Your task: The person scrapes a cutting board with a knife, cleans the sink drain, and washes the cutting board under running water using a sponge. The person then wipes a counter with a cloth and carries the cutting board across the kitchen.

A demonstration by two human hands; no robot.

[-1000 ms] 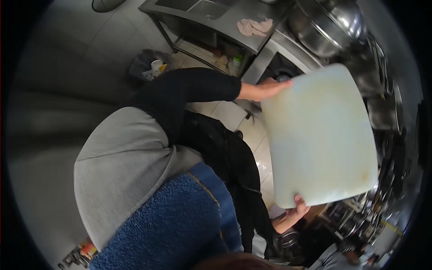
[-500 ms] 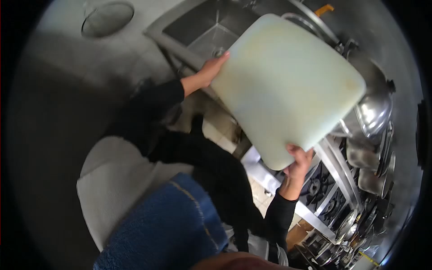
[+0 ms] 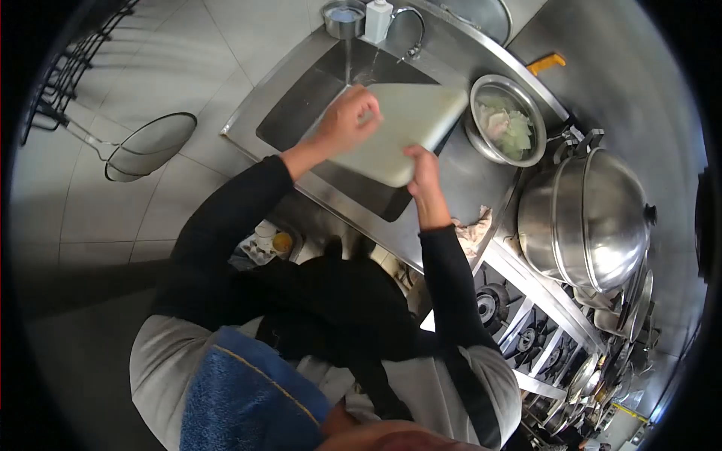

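Note:
A pale, rounded cutting board (image 3: 410,120) is held tilted over the steel sink (image 3: 289,113). My right hand (image 3: 423,174) grips its near right edge, thumb on the upper face. Against the left part of the board, my left hand (image 3: 347,124) is closed with its fingers curled; whether anything is inside them is hidden. Behind the board stands the tap (image 3: 412,51).
Right of the sink is a steel bowl (image 3: 475,135) with pale green leafy pieces (image 3: 511,131). Beyond it are a large lidded pot (image 3: 545,218), a crumpled cloth (image 3: 474,229) and stove burners (image 3: 492,304). A strainer (image 3: 154,143) hangs at left.
The board has moved left and away from me, from the counter side to over the sink, and is tilted. My left hand has shifted from its edge to over its left part.

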